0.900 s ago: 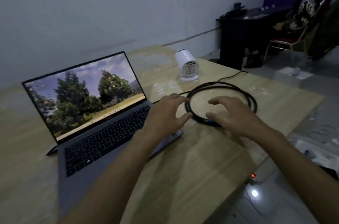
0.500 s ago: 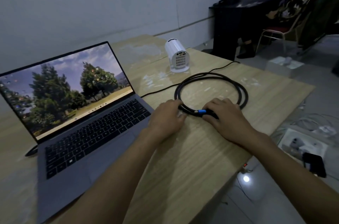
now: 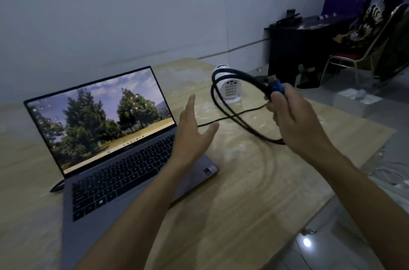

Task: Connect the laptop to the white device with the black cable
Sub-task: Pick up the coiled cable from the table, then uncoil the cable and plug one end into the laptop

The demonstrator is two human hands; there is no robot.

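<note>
An open grey laptop (image 3: 124, 159) with a tree wallpaper sits on the left of the wooden table (image 3: 254, 192). The small white device (image 3: 229, 90) stands upright at the table's far side, its vented back and ports facing me. My right hand (image 3: 294, 121) holds the coiled black cable (image 3: 223, 106) up above the table, gripping it near its blue-collared plug (image 3: 276, 86). The coil hangs in front of the white device. My left hand (image 3: 192, 135) hovers open above the laptop's right edge, fingers spread, holding nothing.
A thin black cord (image 3: 212, 122) lies across the table behind the coil. Another dark cable (image 3: 56, 186) lies by the laptop's left side. A black desk (image 3: 294, 48) and a chair (image 3: 358, 57) stand at the back right. Loose items lie on the floor (image 3: 354, 236) past the table's right edge.
The coiled cable was lying on the table under both hands. My right hand has lifted it with the blue plug end upward, and my left hand has let go and opened.
</note>
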